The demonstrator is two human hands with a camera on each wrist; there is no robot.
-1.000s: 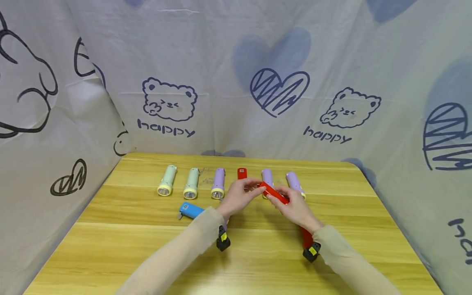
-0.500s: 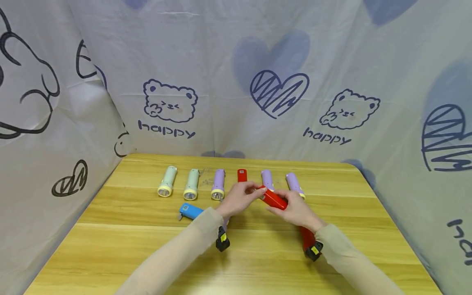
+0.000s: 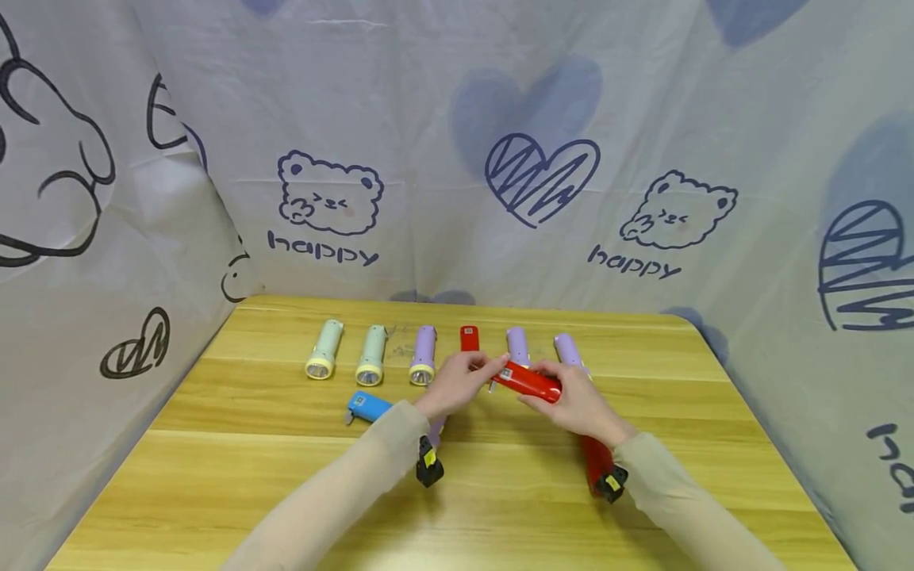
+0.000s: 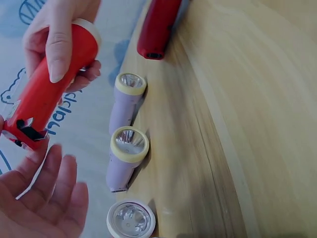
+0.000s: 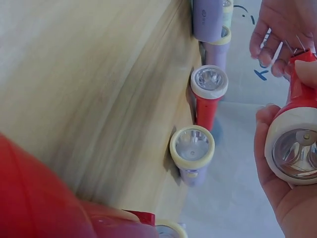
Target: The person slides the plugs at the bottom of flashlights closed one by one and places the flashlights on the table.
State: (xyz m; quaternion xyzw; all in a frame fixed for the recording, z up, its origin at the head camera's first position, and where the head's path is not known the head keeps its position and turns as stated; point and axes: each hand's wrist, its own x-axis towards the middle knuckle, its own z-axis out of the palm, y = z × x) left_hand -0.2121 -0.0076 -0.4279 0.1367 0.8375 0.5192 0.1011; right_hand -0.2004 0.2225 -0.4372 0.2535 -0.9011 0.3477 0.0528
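Note:
Between my two hands is a red flashlight (image 3: 530,384), raised above the table. My right hand (image 3: 578,400) grips it around the head end, where a white rim shows in the left wrist view. At the tail end, my left hand (image 3: 453,386) pinches the body between thumb and index finger, while its other fingers (image 4: 64,188) stay loose. Thin metal prongs (image 5: 299,44) stick out of the tail in the right wrist view, beside a dark slot (image 4: 30,130) seen in the left wrist view.
Green flashlights (image 3: 373,355), purple flashlights (image 3: 424,354) and a red one (image 3: 469,339) stand in a row along the back of the wooden table (image 3: 236,476). A blue flashlight (image 3: 370,406) lies near my left wrist. Another red flashlight (image 3: 597,464) lies under my right wrist.
The held red flashlight has turned in my hands, and its tail has shifted left. Its label and a small metal piece at the tail now show. The flashlights on the table have not moved.

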